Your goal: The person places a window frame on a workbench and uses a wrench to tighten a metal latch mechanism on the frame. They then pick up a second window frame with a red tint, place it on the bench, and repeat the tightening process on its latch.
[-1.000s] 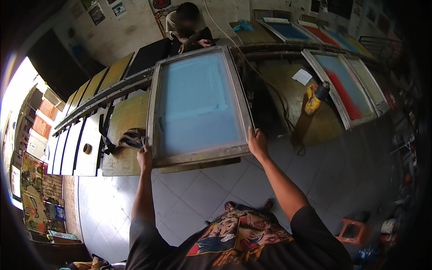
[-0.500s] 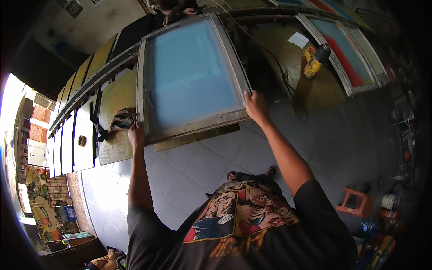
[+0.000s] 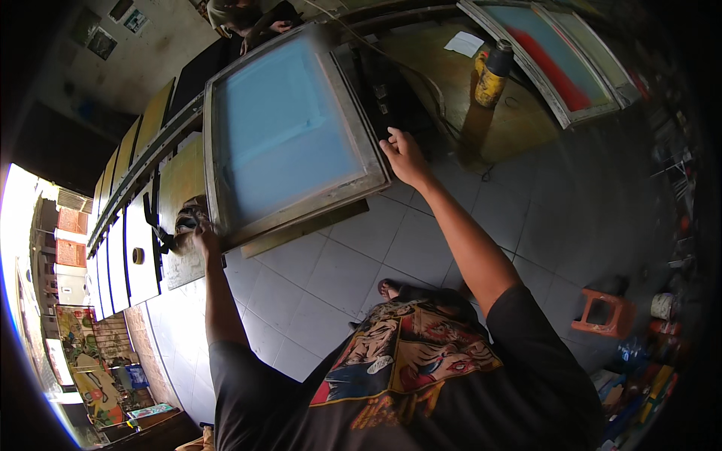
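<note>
A screen-printing frame (image 3: pixel 282 215), wooden with a pale blue mesh (image 3: pixel 282 131), lies tilted over the worktable in front of me. My right hand (image 3: pixel 406 159) is just off its right edge, holding nothing, thumb and fingers apart and loosely bent. At the frame's near left corner is my left hand (image 3: pixel 204 239), up against a dark crumpled cloth (image 3: pixel 188 216). Its fingers are partly hidden, and whether they grip the cloth or the frame cannot be made out.
Another person's hand (image 3: pixel 281 26) shows beyond the frame. A yellow-and-black power tool (image 3: pixel 492 75) stands upright at the right, near a white paper (image 3: pixel 464 43) and more screens (image 3: pixel 556 68). Flat boards (image 3: pixel 141 252) line the left. An orange stool (image 3: pixel 604 312) stands on the tiled floor.
My right hand has let go of the frame's right edge and stands apart from it. My left hand has shifted from the frame's left edge toward the cloth. The view has turned slightly.
</note>
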{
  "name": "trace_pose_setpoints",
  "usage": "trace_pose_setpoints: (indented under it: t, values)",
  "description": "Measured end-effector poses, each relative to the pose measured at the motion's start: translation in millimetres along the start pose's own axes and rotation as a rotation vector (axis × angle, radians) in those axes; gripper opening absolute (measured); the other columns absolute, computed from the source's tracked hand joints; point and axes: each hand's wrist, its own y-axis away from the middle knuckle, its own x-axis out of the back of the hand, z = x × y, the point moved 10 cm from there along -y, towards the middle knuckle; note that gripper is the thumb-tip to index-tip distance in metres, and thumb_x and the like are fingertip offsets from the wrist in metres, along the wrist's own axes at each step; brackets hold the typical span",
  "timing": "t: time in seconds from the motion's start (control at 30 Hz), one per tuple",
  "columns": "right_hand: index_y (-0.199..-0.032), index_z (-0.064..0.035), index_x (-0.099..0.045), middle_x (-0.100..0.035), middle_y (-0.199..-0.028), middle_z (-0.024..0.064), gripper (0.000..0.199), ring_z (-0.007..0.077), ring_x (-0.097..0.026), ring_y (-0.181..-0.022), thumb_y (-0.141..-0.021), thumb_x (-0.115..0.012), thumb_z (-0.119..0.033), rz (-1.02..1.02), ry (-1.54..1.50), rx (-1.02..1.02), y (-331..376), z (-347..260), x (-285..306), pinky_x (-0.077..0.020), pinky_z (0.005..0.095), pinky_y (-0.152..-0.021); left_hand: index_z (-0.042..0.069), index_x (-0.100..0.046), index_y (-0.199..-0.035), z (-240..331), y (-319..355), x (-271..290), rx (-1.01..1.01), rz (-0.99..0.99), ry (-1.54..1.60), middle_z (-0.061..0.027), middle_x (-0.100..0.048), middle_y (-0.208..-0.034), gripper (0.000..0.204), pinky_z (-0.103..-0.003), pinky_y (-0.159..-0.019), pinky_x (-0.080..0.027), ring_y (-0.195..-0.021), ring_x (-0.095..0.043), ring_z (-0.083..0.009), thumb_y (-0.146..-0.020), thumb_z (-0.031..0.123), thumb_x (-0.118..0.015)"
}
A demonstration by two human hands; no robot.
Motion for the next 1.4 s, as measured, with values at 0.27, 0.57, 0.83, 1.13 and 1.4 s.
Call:
trace_pose_setpoints:
  t: [0.27, 0.57, 0.83, 1.13, 1.4]
  values:
    - [-0.117, -0.0026, -0.059, -0.058, -0.104, 0.0118, 0.031, 0.0184, -0.060, -0.088, -0.095, -0.059, -0.024, -0.108, -0.174, -0.103, 129.3, 87.9, 151.0, -0.0483, 0.0308, -0.079, 0.003, -0.061, -0.102, 119.6, 128.5, 108.0, -0.431, 0.541, -0.012, -0.0034, -0.057, -0.078, 0.025, -0.026, -0.056, -0.043, -0.068, -0.054, -0.0120, -0.097, 0.024, -0.047]
    - [-0.119, -0.0011, -0.058, -0.064, -0.108, 0.0100, 0.034, 0.0184, -0.060, -0.099, -0.094, -0.058, -0.024, -0.151, -0.155, -0.778, 405.1, 246.4, 347.3, -0.0484, 0.0333, -0.085, 0.004, -0.058, -0.090, 342.3, 571.6, -150.4, 0.267, -0.648, 0.823, 0.0049, -0.040, -0.057, 0.036, -0.023, -0.042, -0.028, -0.046, -0.034, -0.0053, -0.100, 0.037, -0.047]
    - [-0.121, 0.0002, -0.057, -0.061, -0.113, 0.0131, 0.033, 0.0214, -0.059, -0.102, -0.095, -0.053, -0.020, -0.094, -0.328, -0.474, 337.3, 204.3, 458.9, -0.0446, 0.0338, -0.092, 0.002, -0.042, -0.121, 570.5, 840.4, -276.7, -0.310, -1.712, 0.552, -0.0114, -0.054, -0.086, 0.036, -0.036, -0.075, -0.044, -0.081, -0.053, -0.0208, -0.099, 0.031, -0.044]
    - [-0.109, 0.0020, -0.059, -0.064, -0.103, 0.0077, 0.023, 0.0147, -0.058, -0.098, -0.095, -0.056, -0.015, 0.141, -0.292, -0.564, 279.3, 283.5, 610.1, -0.0453, 0.0293, -0.087, 0.002, -0.035, -0.122, 742.2, 961.3, -366.1, -0.452, -1.918, 0.367, -0.0163, -0.056, -0.092, 0.038, -0.037, -0.081, -0.044, -0.090, -0.056, -0.0244, -0.096, 0.024, -0.051]
    - [-0.109, 0.0008, -0.056, -0.060, -0.086, 0.0070, 0.022, 0.0141, -0.060, -0.083, -0.093, -0.059, -0.014, 0.780, -0.692, -0.730, 326.2, 373.3, 811.3, -0.0518, 0.0302, -0.080, 0.003, -0.034, -0.121, 919.9, 1141.3, -444.3, -1.092, -2.334, 0.062, -0.0267, -0.062, -0.097, 0.039, -0.045, -0.078, -0.046, -0.095, -0.062, -0.0373, -0.093, 0.023, -0.053]
